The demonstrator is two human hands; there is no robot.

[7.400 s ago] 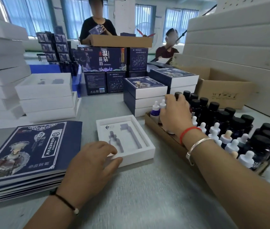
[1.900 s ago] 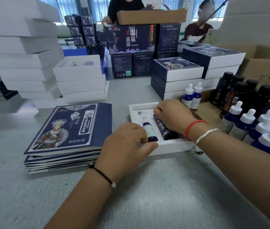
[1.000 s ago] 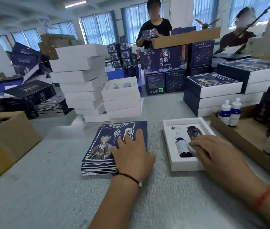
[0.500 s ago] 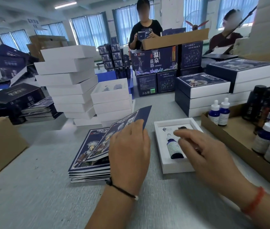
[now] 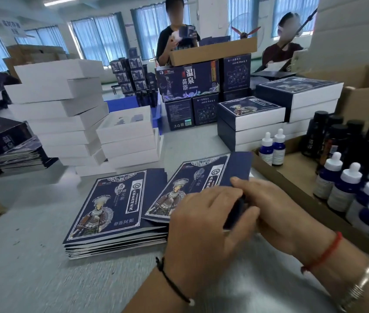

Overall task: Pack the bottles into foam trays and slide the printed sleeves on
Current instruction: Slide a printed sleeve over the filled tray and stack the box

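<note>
Both hands hold 1 printed sleeve over the counter
Left hand (image 5: 203, 213) and right hand (image 5: 276, 208) grip the sleeve (image 5: 192, 188) at its near end, beside the sleeve stack (image 5: 111, 213); dropper bottles (image 5: 346, 186) stand to the right

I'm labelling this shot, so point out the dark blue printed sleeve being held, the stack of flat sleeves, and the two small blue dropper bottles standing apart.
Held dark blue printed sleeve (image 5: 203, 175), head view, printed face.
Stack of flat sleeves (image 5: 111, 202), head view, top cover.
Two small blue dropper bottles (image 5: 272, 149), head view, bottle bodies.

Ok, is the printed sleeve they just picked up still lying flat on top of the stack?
No, the printed sleeve is lifted off the stack of sleeves, held between the left hand and right hand.
</note>
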